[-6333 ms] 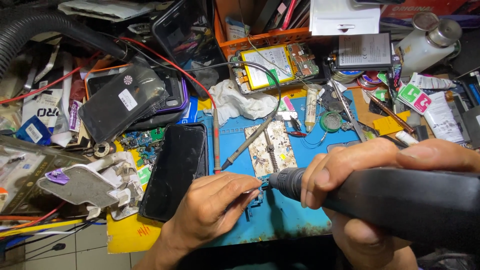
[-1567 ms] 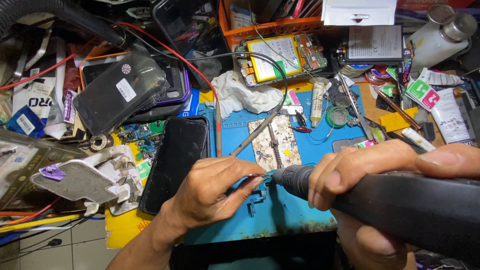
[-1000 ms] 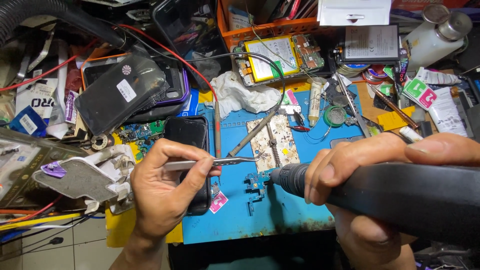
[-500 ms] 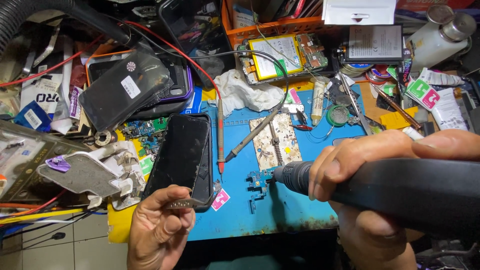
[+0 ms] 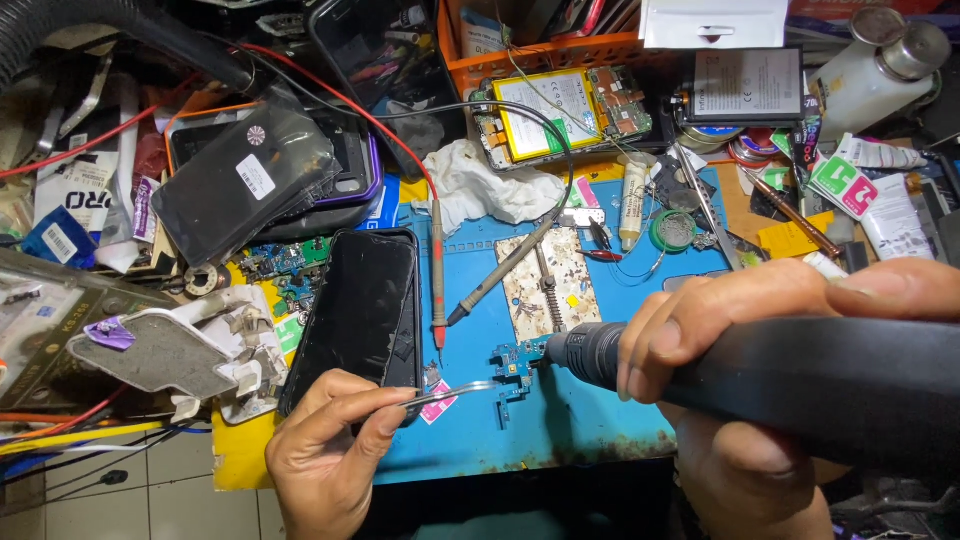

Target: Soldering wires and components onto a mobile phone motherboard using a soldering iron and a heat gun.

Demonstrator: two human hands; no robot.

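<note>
Head view: left hand [image 5: 325,455] pinches tweezers [image 5: 450,393], tips near small circuit board [image 5: 515,362] at frame centre; right hand [image 5: 750,400] grips black rotary tool [image 5: 800,375], tip touching board.

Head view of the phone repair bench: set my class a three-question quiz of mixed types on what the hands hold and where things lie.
1. True or false: the left hand holds tweezers.
2. The tip of the black rotary tool in the right hand meets: A) the small circuit board, B) the dark phone, C) the white cloth.
3. What colour is the mat under the board?

Key: 1 true; 2 A; 3 blue.
</note>
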